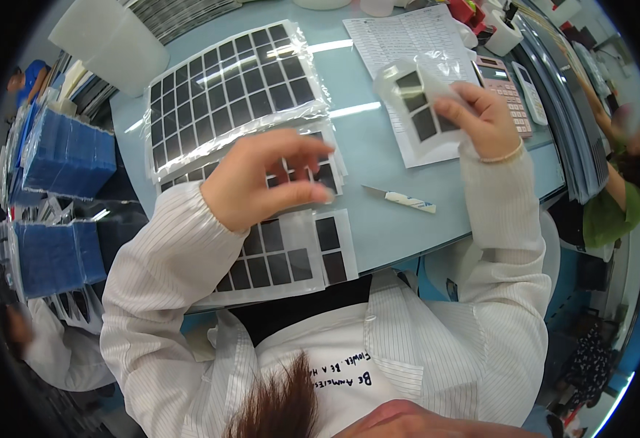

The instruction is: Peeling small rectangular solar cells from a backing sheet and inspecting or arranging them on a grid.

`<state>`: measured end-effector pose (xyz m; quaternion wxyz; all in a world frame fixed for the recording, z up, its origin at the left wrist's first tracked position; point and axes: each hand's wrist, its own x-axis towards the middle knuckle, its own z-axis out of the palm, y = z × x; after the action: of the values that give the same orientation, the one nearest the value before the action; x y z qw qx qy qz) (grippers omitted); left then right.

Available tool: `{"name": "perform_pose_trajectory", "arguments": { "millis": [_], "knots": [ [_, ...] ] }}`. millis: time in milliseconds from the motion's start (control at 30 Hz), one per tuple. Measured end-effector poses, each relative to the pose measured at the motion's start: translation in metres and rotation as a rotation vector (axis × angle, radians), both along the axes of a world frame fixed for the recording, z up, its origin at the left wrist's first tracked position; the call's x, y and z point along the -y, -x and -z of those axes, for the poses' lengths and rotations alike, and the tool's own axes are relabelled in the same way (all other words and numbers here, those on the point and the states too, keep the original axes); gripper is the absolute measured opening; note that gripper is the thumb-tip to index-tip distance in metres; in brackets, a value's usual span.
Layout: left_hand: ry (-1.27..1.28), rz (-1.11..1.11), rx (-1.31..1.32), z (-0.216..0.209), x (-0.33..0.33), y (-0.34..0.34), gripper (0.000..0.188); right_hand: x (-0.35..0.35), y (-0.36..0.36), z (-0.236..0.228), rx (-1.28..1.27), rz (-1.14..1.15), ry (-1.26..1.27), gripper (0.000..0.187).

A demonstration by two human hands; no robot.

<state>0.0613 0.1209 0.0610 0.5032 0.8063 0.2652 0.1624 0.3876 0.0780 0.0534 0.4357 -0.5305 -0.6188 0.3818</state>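
Observation:
My right hand [484,120] pinches a small translucent strip [416,109] bearing black rectangles, raised over a printed paper sheet [400,40]. Over the left part of the table, my left hand [272,171] hovers with its fingers apart and holds nothing; it is slightly blurred. Beneath it lie sheets of black rectangles, partly hidden by the hand and sleeve. A large plastic-covered sheet of black rectangles [228,91] lies beyond. Nearer me is a smaller sheet [280,266] with a narrow strip [334,244] beside it. A slim knife with a patterned white handle [411,202] rests between my hands.
A white cylindrical container [108,44] stands at the far left, with blue stacked bundles [68,153] past the table's left edge. A pink calculator [506,95], a white tape roll [502,33] and stacked dark sheets [568,109] line the right side. Other people are around.

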Motion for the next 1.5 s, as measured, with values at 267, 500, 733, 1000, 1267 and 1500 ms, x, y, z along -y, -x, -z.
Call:
{"name": "perform_pose_trajectory", "arguments": {
  "millis": [267,500,733,1000,1267,1500],
  "knots": [
    [0.119,-0.109,0.348,-0.008,0.012,-0.019,0.056,0.025,0.070,-0.011,-0.049,-0.245,0.150,0.018],
    [0.281,-0.344,0.319,-0.001,0.016,-0.021,0.022,0.018,0.076,-0.012,0.238,-0.104,-0.375,0.033],
    [0.151,-0.375,0.323,-0.001,0.018,-0.023,0.014,0.021,0.077,-0.017,0.232,-0.197,-0.619,0.030],
    [-0.064,-0.340,0.271,0.002,0.012,-0.018,0.030,0.031,0.077,-0.021,0.231,-0.151,-0.505,0.035],
    [-1.136,-0.144,0.449,-0.008,0.009,-0.005,0.022,0.042,0.078,-0.031,0.479,-0.050,-0.669,0.043],
    [-1.632,0.048,0.398,-0.019,0.036,0.007,0.021,0.057,0.050,-0.038,0.363,0.011,-0.507,0.035]
  ]
}}
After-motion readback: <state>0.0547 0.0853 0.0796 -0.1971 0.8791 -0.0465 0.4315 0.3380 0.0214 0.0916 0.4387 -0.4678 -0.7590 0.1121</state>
